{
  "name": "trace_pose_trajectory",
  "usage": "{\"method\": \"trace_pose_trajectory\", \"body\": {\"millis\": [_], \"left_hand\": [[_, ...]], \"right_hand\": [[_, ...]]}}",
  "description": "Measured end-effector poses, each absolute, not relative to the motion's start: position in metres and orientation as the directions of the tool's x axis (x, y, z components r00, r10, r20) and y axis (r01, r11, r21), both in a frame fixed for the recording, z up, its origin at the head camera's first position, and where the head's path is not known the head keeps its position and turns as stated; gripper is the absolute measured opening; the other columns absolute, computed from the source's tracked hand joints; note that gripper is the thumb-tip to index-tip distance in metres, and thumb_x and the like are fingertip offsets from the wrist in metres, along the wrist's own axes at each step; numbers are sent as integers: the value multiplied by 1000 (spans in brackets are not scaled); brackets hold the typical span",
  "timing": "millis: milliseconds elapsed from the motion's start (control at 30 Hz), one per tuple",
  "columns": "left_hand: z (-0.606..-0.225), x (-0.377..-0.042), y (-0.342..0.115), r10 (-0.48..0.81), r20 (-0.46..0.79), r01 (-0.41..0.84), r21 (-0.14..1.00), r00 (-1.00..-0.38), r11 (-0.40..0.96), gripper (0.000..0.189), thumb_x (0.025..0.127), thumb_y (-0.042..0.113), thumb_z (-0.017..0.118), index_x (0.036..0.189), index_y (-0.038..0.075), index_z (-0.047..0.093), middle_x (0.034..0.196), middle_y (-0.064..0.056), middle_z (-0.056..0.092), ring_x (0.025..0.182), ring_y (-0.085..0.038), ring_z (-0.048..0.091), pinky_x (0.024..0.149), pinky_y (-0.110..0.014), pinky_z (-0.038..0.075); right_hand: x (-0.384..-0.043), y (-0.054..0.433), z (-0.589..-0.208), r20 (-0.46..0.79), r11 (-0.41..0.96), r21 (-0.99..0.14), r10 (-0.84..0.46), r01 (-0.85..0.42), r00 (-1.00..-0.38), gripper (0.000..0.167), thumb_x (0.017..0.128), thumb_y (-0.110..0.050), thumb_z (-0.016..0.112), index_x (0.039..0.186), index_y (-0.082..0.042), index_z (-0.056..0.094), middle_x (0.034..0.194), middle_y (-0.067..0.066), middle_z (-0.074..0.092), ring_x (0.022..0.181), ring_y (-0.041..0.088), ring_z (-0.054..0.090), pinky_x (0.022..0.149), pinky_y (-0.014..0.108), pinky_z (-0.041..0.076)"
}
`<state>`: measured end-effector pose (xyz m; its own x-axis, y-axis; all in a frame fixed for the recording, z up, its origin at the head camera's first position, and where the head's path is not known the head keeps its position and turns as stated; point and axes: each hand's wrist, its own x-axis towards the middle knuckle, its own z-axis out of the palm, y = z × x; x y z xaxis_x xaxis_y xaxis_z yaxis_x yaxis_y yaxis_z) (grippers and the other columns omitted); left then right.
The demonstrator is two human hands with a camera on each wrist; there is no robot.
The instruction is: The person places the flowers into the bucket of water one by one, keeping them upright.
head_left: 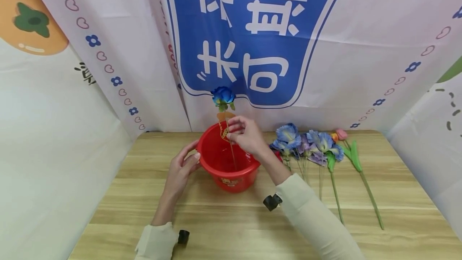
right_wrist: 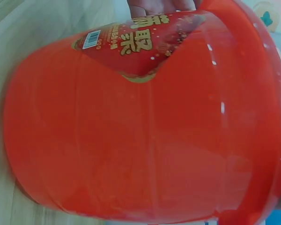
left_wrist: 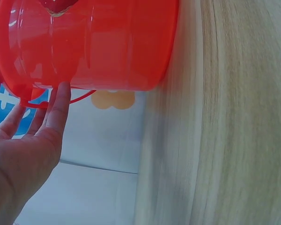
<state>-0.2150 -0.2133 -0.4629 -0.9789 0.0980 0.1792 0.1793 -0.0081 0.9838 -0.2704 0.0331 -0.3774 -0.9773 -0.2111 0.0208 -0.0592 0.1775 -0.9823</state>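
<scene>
A red plastic bucket (head_left: pixel 234 179) stands upright on the wooden table. My left hand (head_left: pixel 179 167) holds its left side, thumb and fingers around the outside by the handle lug just under the rim; the left wrist view shows this hand (left_wrist: pixel 30 140) against the bucket (left_wrist: pixel 98 47). Above the opening, my right hand (head_left: pixel 247 136) pinches the thin stem of a blue artificial rose (head_left: pixel 223 96). The bloom points up, and the stem's lower end reaches down inside the bucket. In the right wrist view the bucket (right_wrist: pixel 131 140) hides the rose and most of the right hand.
Right of the bucket lie several blue and purple artificial irises (head_left: pixel 288 137) and a pink tulip (head_left: pixel 341 134) with a long green stem. A printed white cloth (head_left: pixel 346 71) hangs behind the table (head_left: pixel 223 228). The bucket's label (right_wrist: pixel 140 51) faces the front.
</scene>
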Motion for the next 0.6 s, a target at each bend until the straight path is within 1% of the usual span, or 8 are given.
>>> {"method": "trace_pose_trajectory", "body": {"millis": [67, 233, 333, 433, 600], "left_hand": [[-463, -215, -213, 97, 175, 174, 985, -980, -12, 52, 110, 18, 61, 159, 4, 48, 161, -17, 48, 126, -13, 71, 96, -27, 64], [-465, -216, -213, 92, 173, 172, 985, -981, -22, 52, 110, 17, 61, 159, 4, 48, 161, -16, 48, 128, -14, 71, 97, -28, 64], [-465, -216, -213, 92, 176, 175, 984, -980, -16, 52, 110, 17, 61, 159, 5, 48, 161, -16, 48, 127, -12, 71, 97, -28, 64], [-465, -216, -213, 93, 177, 177, 984, -980, -4, 52, 111, 19, 61, 160, 6, 48, 162, -16, 48, 126, -10, 71, 97, -27, 64], [-465, -215, -212, 90, 181, 182, 983, -979, 7, 52, 111, 21, 61, 159, 6, 48, 162, -16, 49, 128, -12, 70, 96, -26, 63]], "right_hand": [[-273, 30, -379, -5, 177, -984, -214, -34, -977, 38, 96, 5, 74, 133, -2, 67, 115, 15, 71, 94, 25, 73, 81, 37, 69], [-276, 23, -382, -70, 175, -984, -205, 33, -976, 35, 96, 3, 76, 129, -6, 69, 114, 13, 72, 93, 23, 74, 78, 34, 69], [-278, 20, -383, -97, 191, -980, -203, 57, -974, 34, 96, 3, 76, 128, -6, 69, 114, 13, 72, 92, 23, 74, 78, 34, 69], [-279, 19, -384, -120, 211, -975, -200, 77, -972, 35, 95, 4, 77, 128, -4, 69, 113, 13, 72, 90, 23, 74, 77, 36, 69], [-281, 18, -386, -154, 258, -961, -200, 99, -968, 33, 95, 5, 76, 126, -4, 69, 110, 13, 72, 87, 22, 74, 82, 44, 70]]}}
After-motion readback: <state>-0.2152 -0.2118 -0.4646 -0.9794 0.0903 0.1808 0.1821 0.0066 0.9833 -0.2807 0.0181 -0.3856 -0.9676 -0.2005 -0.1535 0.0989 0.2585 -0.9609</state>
